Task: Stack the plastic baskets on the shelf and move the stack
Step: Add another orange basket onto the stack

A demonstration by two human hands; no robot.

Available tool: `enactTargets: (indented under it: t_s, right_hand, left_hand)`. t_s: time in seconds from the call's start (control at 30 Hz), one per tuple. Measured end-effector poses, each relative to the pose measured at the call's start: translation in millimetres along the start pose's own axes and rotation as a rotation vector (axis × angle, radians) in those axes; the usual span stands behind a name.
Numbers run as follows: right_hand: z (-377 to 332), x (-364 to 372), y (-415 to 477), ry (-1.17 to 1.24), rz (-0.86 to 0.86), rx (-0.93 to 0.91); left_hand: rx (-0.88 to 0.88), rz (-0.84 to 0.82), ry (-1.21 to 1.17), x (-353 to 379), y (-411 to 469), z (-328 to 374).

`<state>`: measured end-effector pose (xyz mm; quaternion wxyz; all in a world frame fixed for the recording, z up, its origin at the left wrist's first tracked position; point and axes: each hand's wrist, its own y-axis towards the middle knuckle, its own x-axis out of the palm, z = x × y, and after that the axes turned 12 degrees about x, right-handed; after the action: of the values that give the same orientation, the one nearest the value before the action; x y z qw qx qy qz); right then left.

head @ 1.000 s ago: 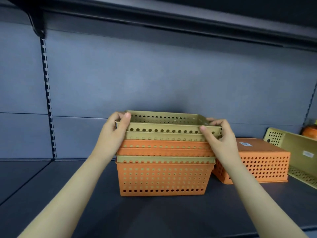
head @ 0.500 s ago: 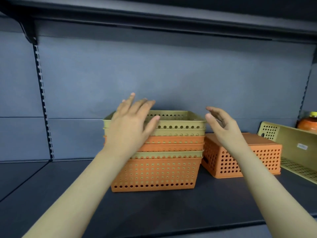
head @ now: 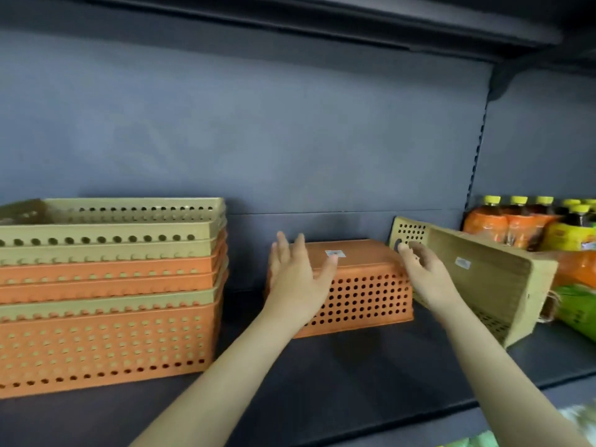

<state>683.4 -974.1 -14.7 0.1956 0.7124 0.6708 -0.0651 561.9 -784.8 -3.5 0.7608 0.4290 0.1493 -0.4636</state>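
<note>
Upturned orange basket (head: 358, 285) sits bottom-up on the dark shelf (head: 322, 375), a small sticker (head: 335, 253) on its flat base, perforated side wall facing the camera. Left hand (head: 298, 279) is at the basket's left end, fingers spread and loose, palm over the top-left corner; contact can't be confirmed, nothing gripped. Right hand (head: 422, 272) is at the basket's right end, fingers loosely curled and parted, blurred, fingertips up near the perforated end of the tan basket (head: 477, 275); whether it touches either basket can't be told, no hold visible. So the orange basket lies between the two hands, both spread, neither closed on it. Stack of baskets (head: 109, 295) stands on the shelf well to the left of the left hand, apart from the orange basket with a gap of bare shelf between: orange at the bottom, then tan and orange rims nested, tan on top, all upright with openings up. Tan basket lies tipped on its side just right of the orange basket, solid bottom with a small label facing the camera. Behind it on the right, bottled drinks (head: 522, 224) with yellow caps, and green packaging (head: 577, 308) at the far right edge.
</note>
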Motion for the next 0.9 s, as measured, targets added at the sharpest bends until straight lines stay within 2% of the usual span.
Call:
enactTargets:
  t_s: [0.07, 0.1, 0.27, 0.43, 0.67, 0.8, 0.9]
  right_hand:
    - [16, 1, 14, -0.049, -0.062, 0.031]
    - [23, 2, 20, -0.063, -0.092, 0.049]
    - [36, 8, 36, 0.006, -0.208, 0.134]
    - [27, -6, 33, 0.152, -0.252, 0.054]
    - [-7, -36, 25, 0.336, -0.274, -0.056]
    - [-17, -43, 20, 0.412, -0.274, -0.058]
    - [-32, -41, 10, 0.458, -0.274, -0.130]
  left_hand:
    - [-0.197, 0.033, -0.056, 16, 11, -17]
    - [-0.241, 0.073, -0.097, 22, 13, -22]
    - [-0.332, 0.305, -0.138, 32, 22, -20]
    - [-0.374, 0.400, -0.067, 16, 26, -6]
    - [-0.232, 0.501, -0.074, -19, 35, 22]
    - [0.035, 0.605, -0.054, -53, 42, 46]
    - [0.211, 0.633, -0.025, -84, 49, 66]
